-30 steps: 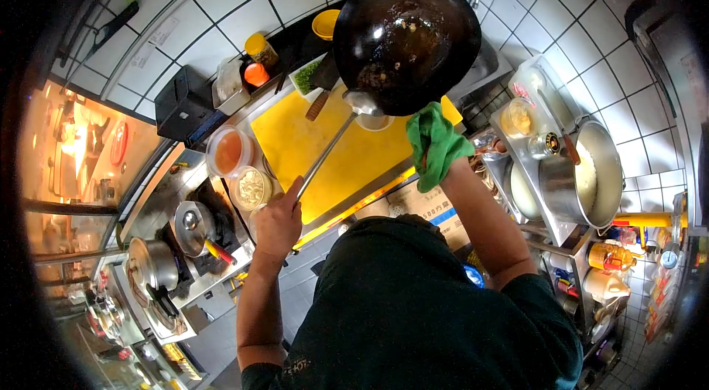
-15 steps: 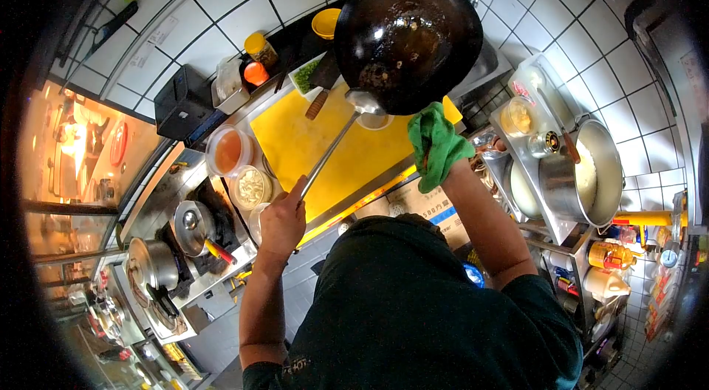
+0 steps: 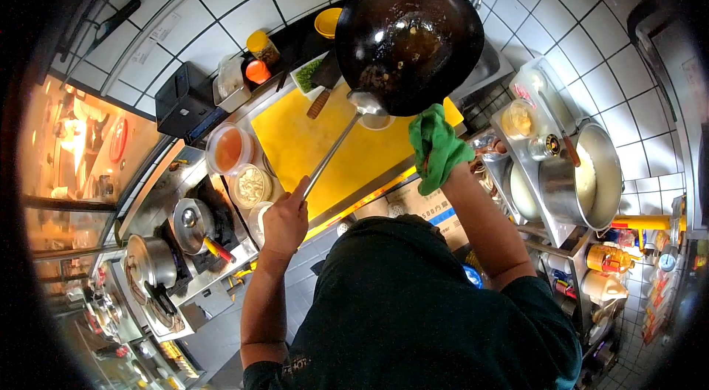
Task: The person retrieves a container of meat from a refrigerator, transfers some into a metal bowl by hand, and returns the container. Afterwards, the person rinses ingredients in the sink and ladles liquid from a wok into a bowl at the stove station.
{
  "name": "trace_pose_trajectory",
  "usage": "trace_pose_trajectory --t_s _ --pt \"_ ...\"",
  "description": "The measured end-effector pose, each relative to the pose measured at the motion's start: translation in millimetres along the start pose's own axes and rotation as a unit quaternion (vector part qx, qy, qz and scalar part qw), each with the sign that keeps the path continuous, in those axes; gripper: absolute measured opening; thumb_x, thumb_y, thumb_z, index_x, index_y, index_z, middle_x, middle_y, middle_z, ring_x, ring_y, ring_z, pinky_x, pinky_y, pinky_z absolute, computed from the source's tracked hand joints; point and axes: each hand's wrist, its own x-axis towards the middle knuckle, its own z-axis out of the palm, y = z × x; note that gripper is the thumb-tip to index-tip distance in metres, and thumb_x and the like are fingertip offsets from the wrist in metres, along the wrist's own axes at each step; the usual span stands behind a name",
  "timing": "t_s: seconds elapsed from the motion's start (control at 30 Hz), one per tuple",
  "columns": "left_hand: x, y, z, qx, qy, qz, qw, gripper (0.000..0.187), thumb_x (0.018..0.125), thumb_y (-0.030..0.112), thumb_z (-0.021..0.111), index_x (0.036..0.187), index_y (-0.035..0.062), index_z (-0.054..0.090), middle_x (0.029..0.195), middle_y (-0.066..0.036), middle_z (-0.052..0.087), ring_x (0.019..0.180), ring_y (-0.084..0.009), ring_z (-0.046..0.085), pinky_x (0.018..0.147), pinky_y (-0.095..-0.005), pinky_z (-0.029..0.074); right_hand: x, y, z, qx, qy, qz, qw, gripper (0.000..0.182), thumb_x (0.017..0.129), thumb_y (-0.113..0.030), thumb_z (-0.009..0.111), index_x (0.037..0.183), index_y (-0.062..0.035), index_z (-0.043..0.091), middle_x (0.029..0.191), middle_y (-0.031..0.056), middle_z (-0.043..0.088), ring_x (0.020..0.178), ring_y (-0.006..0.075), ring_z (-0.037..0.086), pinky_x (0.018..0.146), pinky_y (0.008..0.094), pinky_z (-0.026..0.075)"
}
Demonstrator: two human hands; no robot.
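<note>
My left hand (image 3: 286, 224) is closed round the long handle of a metal ladle (image 3: 334, 151). The ladle's bowl rests at the lower left rim of a big dark wok (image 3: 413, 43), tilted so that its inside shows oily brown residue and a few small bits. A bunched green cloth (image 3: 437, 146) covers most of my right hand (image 3: 456, 174), which grips it at the wok's lower edge; the wok's handle is hidden under the cloth. Beneath the wok lies a yellow cutting board (image 3: 295, 131), with a small round bowl (image 3: 377, 122) partly hidden below the ladle.
A cleaver (image 3: 325, 76) lies beside chopped greens (image 3: 308, 74). Left are a tub of orange liquid (image 3: 229, 149), a tub of pale pieces (image 3: 252, 187), a lidded pan (image 3: 192, 226) and a pot (image 3: 150, 261). A large steel pot (image 3: 607, 168) stands right, near the sink (image 3: 487, 65).
Hardly anything differs. The whole view has shifted very slightly; both hands keep their hold, and wok and ladle stay in nearly the same place.
</note>
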Motion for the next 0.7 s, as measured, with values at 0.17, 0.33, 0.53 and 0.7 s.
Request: trace_pose_trajectory --t_s 0.17,0.33,0.53,0.7 --pt "-1 -3 5 -0.004 -0.01 -0.009 1.0 0.051 0.084 0.009 0.068 0.134 0.0163 0.063 0.075 -0.014 0.064 0.064 -0.0315 0.065 0.059 -0.0428 0.053 64 39 -63 -0.478 -0.087 -0.344 0.804 0.021 0.105 -0.027 0.043 0.113 -0.0123 0.056 0.103 0.0051 0.06 0.093 0.0218 0.058 0.081 0.0324 0.049" --pt "-2 -4 8 -0.003 -0.006 -0.01 1.0 0.051 0.084 0.009 0.068 0.135 0.0163 0.063 0.074 -0.014 0.063 0.064 -0.0314 0.065 0.059 -0.0429 0.053 -3 -2 0 -0.103 -0.025 -0.044 0.993 0.02 0.1 -0.024 0.049 0.112 -0.0096 0.057 0.103 0.0095 0.063 0.093 0.0278 0.062 0.08 0.0351 0.051" --pt "-3 -5 9 -0.014 -0.003 -0.005 1.0 0.051 0.084 0.008 0.069 0.135 0.0157 0.063 0.074 -0.014 0.063 0.064 -0.0308 0.065 0.059 -0.0428 0.053 74 46 -84 -0.328 -0.198 -0.353 0.854 0.017 0.101 -0.026 0.052 0.108 -0.0108 0.056 0.095 0.0054 0.059 0.092 0.0236 0.06 0.078 0.0343 0.05" --pt "-2 -3 7 -0.011 -0.014 -0.01 1.0 0.051 0.084 0.008 0.069 0.134 0.0148 0.063 0.075 -0.014 0.064 0.065 -0.0307 0.066 0.059 -0.0419 0.054 9 15 -23 -0.077 -0.063 -0.073 0.992 0.018 0.104 -0.028 0.05 0.112 -0.0127 0.056 0.099 0.0035 0.058 0.095 0.0224 0.058 0.08 0.0333 0.049"
